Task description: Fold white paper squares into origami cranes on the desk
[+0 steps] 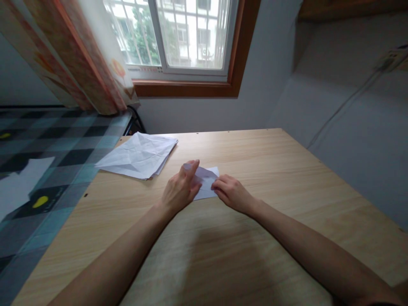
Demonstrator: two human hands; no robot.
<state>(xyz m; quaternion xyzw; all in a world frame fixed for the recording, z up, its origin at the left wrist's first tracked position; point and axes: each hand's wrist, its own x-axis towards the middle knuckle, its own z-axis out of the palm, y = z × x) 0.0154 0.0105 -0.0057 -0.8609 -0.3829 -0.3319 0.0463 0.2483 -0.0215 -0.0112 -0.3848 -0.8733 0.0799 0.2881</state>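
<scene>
A small folded sheet of white paper lies on the wooden table, with one flap raised between my hands. My left hand is at the paper's left side, its thumb and fingers closed around the raised flap. On the right, my right hand pinches the paper's right edge with the fingertips together. Parts of the paper are hidden behind my left fingers.
A stack of creased white paper sheets rests at the table's back left. Beyond the left edge is a bed with a checked cover, where torn white paper lies. A window and curtain are behind.
</scene>
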